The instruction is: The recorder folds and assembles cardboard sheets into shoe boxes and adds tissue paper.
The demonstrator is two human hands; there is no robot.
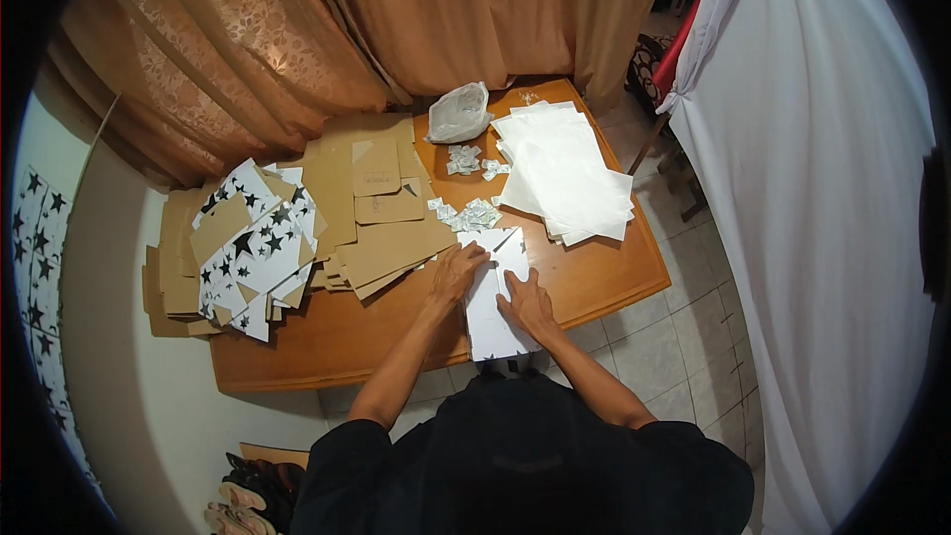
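- Along the near edge of the table (297,352), right of its middle, I see the folded white paper (487,322), its near end seeming to reach slightly past that edge.
- I judge it light and easily bent, stiffer at its folds, liable to slide on the smooth wood and to crease or tear if pulled hard.
- I would hold it flat with spread fingertips near the long sides, keeping any pinch to a doubled edge.
- My view shows a long, narrow, mostly plain white face, with dark stars at the near end and far right corner, and a slanting flap at the far end.
- The left hand (456,275) has bent fingers on the far left part; I cannot tell whether it pinches.
- The right hand (530,305) lies unclenched, fingers spread on the right side.
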